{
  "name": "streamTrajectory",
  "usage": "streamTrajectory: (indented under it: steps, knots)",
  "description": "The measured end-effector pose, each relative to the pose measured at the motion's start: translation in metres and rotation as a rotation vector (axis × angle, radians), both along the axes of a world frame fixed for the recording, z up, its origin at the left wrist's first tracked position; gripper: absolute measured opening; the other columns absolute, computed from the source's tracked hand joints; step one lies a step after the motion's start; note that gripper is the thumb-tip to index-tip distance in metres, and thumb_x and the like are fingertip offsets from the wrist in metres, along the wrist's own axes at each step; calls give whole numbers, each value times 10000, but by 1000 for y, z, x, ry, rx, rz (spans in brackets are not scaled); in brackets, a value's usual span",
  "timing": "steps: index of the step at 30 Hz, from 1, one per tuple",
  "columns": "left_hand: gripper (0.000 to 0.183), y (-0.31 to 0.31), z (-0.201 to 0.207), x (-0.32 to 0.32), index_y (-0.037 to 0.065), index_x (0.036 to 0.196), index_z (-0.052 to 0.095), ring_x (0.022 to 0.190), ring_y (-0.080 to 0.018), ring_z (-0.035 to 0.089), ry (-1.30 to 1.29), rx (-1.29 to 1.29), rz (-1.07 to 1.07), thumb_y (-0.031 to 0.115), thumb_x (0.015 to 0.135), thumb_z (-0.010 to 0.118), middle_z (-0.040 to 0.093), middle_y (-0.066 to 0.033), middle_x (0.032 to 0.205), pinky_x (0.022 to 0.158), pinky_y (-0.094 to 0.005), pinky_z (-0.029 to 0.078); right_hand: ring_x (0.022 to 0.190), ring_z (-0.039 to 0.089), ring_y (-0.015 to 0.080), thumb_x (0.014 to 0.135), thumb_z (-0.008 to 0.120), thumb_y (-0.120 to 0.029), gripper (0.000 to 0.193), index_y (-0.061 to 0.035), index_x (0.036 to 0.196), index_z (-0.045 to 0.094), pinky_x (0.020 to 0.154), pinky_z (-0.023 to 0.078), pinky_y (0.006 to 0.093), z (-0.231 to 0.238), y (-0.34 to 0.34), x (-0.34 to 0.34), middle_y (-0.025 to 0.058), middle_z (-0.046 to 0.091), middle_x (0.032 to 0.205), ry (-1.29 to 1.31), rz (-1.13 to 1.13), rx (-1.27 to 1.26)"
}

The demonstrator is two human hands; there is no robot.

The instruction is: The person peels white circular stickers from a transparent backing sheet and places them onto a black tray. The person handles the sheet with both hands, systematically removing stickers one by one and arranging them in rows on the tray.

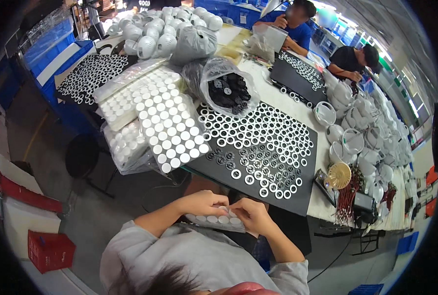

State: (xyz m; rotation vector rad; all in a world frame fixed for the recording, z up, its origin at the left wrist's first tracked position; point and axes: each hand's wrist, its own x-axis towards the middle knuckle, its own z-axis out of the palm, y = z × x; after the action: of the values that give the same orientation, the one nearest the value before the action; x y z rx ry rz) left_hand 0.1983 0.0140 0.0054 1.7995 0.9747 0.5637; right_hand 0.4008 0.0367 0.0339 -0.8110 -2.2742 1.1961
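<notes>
White round stickers on a backing sheet (218, 219), gripped at both ends by left hand (205, 201) and right hand (251, 215), close to the body below the surface edge. Just beyond: black mat (305, 194) with rows of white rings (258, 132); larger sticker sheet (172, 129); bag of black parts (229, 91); small fan (339, 175).

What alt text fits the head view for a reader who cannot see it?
Both hands, left hand and right hand, hold a sheet of round white stickers below a black mat covered with white rings. More sticker sheets lie to its left.
</notes>
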Motion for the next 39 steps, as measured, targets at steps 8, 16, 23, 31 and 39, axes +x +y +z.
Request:
streamTrajectory:
  steps: [8, 16, 23, 31, 39]
  knots:
    - [207, 1, -10, -4, 66, 805, 599, 515, -181, 560, 44, 70, 10, 270, 814, 564, 592, -84, 616, 504, -288, 425, 665, 571, 271, 734, 591, -19, 115, -33, 844, 564, 563, 459, 341, -4, 0, 0, 101, 569, 751, -33, 33, 225]
    - [186, 1, -9, -5, 39, 818, 603, 548, -110, 542, -88, -92, -24, 220, 815, 556, 598, -62, 625, 535, -265, 424, 747, 580, 258, 673, 614, 44, 167, -16, 822, 568, 618, 479, 321, -18, -1, 3, 104, 577, 824, 24, 74, 345]
    - [183, 4, -22, -4, 19, 876, 614, 572, -89, 522, -198, -137, -31, 182, 807, 573, 607, -34, 674, 532, -243, 410, 763, 569, 272, 689, 618, -13, 167, -18, 847, 565, 636, 482, 330, -23, -1, 6, 111, 569, 883, 0, 151, 368]
    - [188, 10, -29, -3, -2, 873, 613, 616, -41, 479, -248, -419, 20, 174, 825, 568, 578, 21, 693, 552, -197, 389, 751, 538, 286, 687, 553, -45, 123, -15, 793, 499, 644, 449, 357, -30, -1, 2, 109, 532, 804, -7, 72, 486]
    - [174, 1, -31, -2, -13, 863, 594, 618, -10, 419, -326, -462, 6, 154, 843, 549, 535, 47, 697, 526, -170, 337, 716, 576, 321, 765, 542, -53, 91, -8, 834, 505, 608, 456, 383, -17, 1, -3, 130, 560, 773, -65, 101, 96]
